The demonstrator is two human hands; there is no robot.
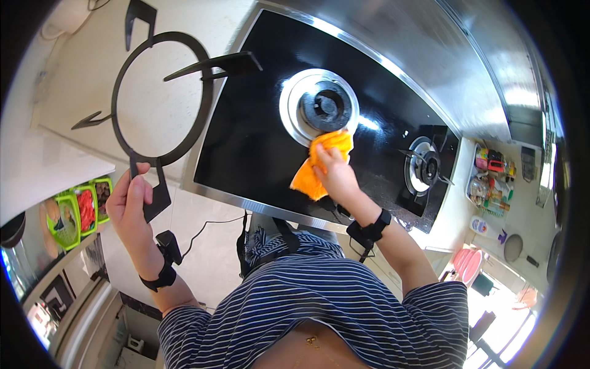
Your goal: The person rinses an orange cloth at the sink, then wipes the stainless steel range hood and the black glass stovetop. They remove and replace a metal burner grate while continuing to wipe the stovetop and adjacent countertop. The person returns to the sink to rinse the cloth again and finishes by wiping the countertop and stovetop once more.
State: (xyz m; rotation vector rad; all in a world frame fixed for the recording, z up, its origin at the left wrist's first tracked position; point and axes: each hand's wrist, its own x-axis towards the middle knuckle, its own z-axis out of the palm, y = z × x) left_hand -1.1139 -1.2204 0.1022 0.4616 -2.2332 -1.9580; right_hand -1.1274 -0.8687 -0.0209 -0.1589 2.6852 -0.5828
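Observation:
Raised at the left, my left hand [130, 196] grips one leg of a black metal pan support [119, 78], a ring with several angled prongs. It is held up over the counter, its right prong overlapping the cooktop's edge in the picture. My right hand [339, 177] presses an orange cloth [308, 181] against the near rim of a gas burner [288, 113]. That burner has a shiny metal dish and a dark burner cap [325, 106], and no support stands around it. Both sit in a black glass cooktop [249, 138] with a steel frame.
A second burner [417, 168] with its support in place is at the right. Beyond it stand a basket of seasoning jars [491, 182] and a white bottle [479, 225]. Green baskets of produce [69, 221] are at the left. A steel wall panel [415, 60] rises behind the cooktop.

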